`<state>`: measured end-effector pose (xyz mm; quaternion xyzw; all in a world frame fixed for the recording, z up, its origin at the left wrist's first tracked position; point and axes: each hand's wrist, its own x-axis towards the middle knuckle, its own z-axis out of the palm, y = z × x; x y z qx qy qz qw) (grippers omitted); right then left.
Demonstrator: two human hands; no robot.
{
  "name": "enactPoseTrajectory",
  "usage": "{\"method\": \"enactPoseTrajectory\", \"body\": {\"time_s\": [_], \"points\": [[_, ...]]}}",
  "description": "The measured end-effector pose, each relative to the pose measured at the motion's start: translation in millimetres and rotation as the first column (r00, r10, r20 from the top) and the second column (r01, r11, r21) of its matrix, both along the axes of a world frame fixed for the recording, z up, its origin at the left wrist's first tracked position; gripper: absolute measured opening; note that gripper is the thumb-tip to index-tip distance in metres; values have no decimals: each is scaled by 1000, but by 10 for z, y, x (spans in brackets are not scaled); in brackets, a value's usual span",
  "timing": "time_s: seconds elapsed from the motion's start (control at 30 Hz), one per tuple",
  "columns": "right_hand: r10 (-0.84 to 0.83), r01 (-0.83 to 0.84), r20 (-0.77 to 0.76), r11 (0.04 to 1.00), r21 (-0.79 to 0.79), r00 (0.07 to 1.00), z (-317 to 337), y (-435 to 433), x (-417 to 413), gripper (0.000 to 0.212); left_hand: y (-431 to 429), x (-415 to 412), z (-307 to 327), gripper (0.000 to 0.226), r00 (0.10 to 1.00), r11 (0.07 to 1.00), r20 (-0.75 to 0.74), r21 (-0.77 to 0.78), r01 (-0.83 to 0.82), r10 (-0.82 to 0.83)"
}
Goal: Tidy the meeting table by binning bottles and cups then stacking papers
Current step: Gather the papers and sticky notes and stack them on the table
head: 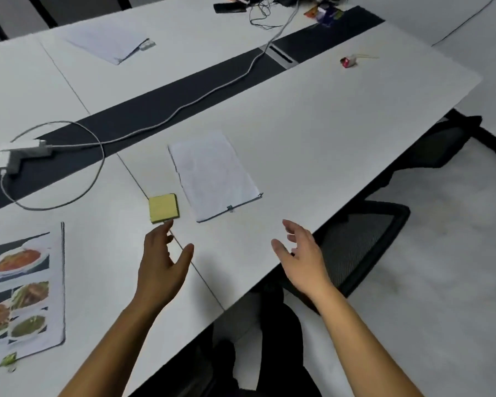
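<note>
Next, with empty left hand [161,265] and right hand [301,262], fingers loosely spread, pinch clipped white paper sheaf [215,176] by near edge.

Tabletop [312,116]: white, smooth, matt, laminate-like.
Centre strip [143,110]: dark, flat, matt.
Clipped papers [215,176], near the tabletop's front edge: white matt paper, faintly creased.
Binder clip [230,208]: small, metal-looking.
Sticky-note pad [163,209]: yellow matt paper.
Menu sheet [23,293], at the tabletop's left edge: smooth printed paper.
Cable [184,108]: grey, smooth plastic sheath.
Power adapter [12,159]: white, smooth plastic.
Cable hatch [279,54]: grey, metal-looking, satin.
Chair back [355,247]: black woven mesh.
</note>
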<state>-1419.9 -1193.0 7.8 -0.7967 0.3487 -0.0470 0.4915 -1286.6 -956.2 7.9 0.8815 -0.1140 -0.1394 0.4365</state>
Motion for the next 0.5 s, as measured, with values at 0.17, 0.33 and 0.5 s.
{"method": "enactPoseTrajectory", "body": {"time_s": [0.17,0.33,0.5], "points": [[433,-456,-178,882,-117,884,-577,-419,1015,53,-168,205,-444,69,988,969,-89,223,-106,129],[643,-720,-324,599,-350,694,-1079,-622,1750,59,-454,685,-781,72,960,880,-62,420,-222,272],[681,-833,-485,401,-380,549,-1629,-697,1603,66,-689,1207,-1236,76,957,786,89,552,-278,276]]}}
